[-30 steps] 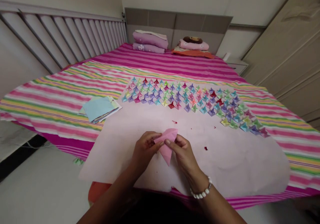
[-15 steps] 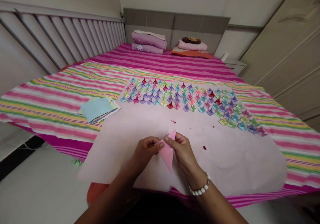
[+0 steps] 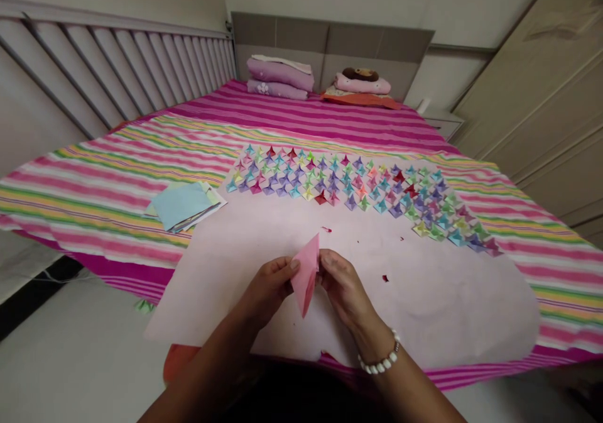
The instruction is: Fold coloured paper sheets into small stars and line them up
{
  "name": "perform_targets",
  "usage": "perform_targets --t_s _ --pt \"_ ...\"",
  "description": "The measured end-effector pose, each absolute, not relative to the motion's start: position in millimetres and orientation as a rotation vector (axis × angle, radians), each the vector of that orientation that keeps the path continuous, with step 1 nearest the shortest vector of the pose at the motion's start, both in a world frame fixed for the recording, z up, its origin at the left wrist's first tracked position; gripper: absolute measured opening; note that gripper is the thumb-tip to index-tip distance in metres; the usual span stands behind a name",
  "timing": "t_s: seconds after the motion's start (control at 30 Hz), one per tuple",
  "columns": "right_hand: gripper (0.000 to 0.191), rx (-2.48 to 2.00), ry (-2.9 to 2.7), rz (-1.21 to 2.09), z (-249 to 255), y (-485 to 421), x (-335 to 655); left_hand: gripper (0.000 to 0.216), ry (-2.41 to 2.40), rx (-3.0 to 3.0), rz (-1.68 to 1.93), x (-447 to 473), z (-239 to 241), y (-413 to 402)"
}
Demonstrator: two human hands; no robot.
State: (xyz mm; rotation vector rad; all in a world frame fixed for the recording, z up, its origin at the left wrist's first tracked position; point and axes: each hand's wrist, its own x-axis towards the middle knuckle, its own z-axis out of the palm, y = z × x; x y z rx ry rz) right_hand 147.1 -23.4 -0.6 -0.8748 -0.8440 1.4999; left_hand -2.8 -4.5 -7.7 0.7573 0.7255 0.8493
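A pink piece of folded origami paper (image 3: 306, 275) is held up between my hands, its points facing up and down. My left hand (image 3: 273, 285) pinches its left edge, thumb on the near face. My right hand (image 3: 342, 285) grips the right edge with thumb and fingers; some fingertips are hidden behind the paper. Beneath lies a large pale pink sheet (image 3: 226, 272). On its far part stand rows of small folded paper pieces (image 3: 333, 181) in many colours.
Left of the sheet lies a stack of coloured paper (image 3: 181, 206). Small dark red scraps (image 3: 385, 278) dot the sheet. A striped bedspread (image 3: 108, 178) covers the bed, with folded bedding (image 3: 280, 77) at the headboard. A red-orange item (image 3: 179, 363) sits by my left forearm.
The pink paper has turned and shifted slightly left, now showing a taller, narrower shape. My left thumb has moved to its left edge, and my right thumb has come off its front face.
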Motion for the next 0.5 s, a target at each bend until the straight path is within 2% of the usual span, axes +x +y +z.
perform_targets --t_s 0.23,0.4,0.5 --pt "0.025 -0.897 -0.898 1.499 -0.6 -27.2 146.7 0.031 0.793 0.733 0.930 -3.0 -9.6 -5.5" --pt "0.035 -0.904 -0.944 1.476 -5.9 -26.0 144.6 0.032 1.009 0.907 1.041 -3.6 -9.8 -7.6" --pt "0.027 -0.941 -0.940 1.434 -9.1 -24.3 142.9 0.030 1.070 1.010 1.047 -3.8 -8.8 -8.3"
